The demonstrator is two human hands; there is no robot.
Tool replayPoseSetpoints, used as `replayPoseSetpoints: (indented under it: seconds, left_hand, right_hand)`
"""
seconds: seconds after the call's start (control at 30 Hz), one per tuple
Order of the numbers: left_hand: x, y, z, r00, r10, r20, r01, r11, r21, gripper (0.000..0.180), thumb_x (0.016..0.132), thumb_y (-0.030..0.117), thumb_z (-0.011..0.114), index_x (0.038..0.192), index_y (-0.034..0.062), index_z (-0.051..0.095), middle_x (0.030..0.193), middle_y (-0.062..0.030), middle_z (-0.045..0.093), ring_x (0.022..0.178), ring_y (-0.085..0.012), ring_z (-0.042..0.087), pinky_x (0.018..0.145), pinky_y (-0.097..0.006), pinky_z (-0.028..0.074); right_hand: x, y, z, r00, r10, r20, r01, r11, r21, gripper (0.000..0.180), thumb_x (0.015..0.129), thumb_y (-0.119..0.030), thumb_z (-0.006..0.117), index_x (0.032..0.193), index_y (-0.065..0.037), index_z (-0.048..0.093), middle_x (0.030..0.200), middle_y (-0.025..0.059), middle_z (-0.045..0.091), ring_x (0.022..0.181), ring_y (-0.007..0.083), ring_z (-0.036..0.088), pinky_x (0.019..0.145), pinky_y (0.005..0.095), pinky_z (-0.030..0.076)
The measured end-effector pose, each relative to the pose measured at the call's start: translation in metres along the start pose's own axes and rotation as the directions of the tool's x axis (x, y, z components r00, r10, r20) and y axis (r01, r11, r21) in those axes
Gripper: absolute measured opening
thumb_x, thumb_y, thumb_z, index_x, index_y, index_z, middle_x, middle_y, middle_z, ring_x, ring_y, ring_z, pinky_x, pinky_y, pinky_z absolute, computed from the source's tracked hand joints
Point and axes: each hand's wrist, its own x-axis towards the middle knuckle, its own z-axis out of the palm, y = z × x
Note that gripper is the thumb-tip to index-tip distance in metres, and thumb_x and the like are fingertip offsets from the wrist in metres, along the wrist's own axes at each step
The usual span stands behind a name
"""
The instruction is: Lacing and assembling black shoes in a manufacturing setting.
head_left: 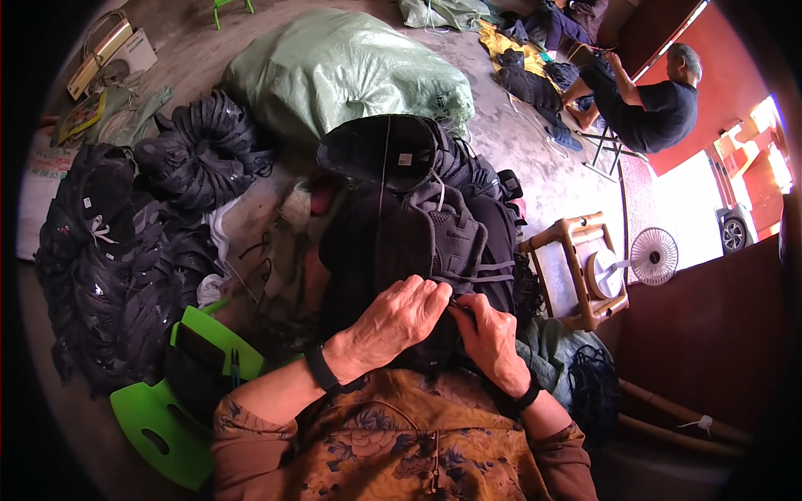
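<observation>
A black fabric shoe upper [455, 238] lies over my lap, its lining and laces showing. My left hand [399, 311] is closed on its near edge, fingers bent down over the cloth. Close beside it, my right hand [491, 334] is pinched shut, thumb against finger. A small dark bit shows between the two hands; whether it is lace or cloth I cannot make out. Just beyond lies a bundle of black uppers [384, 150], with a pale label inside the nearest opening. A thin pale thread runs down across it.
Heaps of black uppers [100, 275] lie at left, beside a green plastic chair [159, 434]. A large pale-green sack [334, 71] stands ahead. At right are a bamboo-framed stool [576, 242] and a white fan [654, 256]. Another person [647, 108] sits at far right.
</observation>
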Motion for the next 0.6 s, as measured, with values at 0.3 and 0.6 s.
replayPoseSetpoints:
  seconds: [0.3, 0.6]
  left_hand:
    - [0.004, -0.006, -0.012, 0.993, 0.02, 0.12, -0.017, 0.999, -0.029, 0.036, 0.074, -0.004, 0.06, 0.108, -0.0056, 0.049, 0.09, -0.0132, 0.053, 0.082, -0.0267, 0.057, 0.075, -0.035, 0.052]
    - [-0.004, -0.003, -0.009, 0.933, -0.321, 0.164, 0.356, 0.744, -0.565, 0.038, 0.078, -0.007, 0.066, 0.111, 0.0022, 0.05, 0.094, -0.0114, 0.056, 0.083, -0.0267, 0.061, 0.072, -0.036, 0.053]
  right_hand:
    - [-0.013, -0.008, 0.0, 1.0, 0.009, -0.023, -0.007, 0.997, 0.072, 0.025, 0.088, -0.01, 0.069, 0.11, -0.005, 0.06, 0.085, 0.0138, 0.071, 0.071, 0.0299, 0.07, 0.057, 0.0354, 0.053]
    - [-0.005, -0.005, 0.0, 0.999, 0.022, -0.028, -0.018, 0.993, 0.119, 0.02, 0.088, -0.01, 0.069, 0.106, -0.006, 0.062, 0.081, 0.0126, 0.069, 0.067, 0.0293, 0.069, 0.055, 0.0352, 0.052]
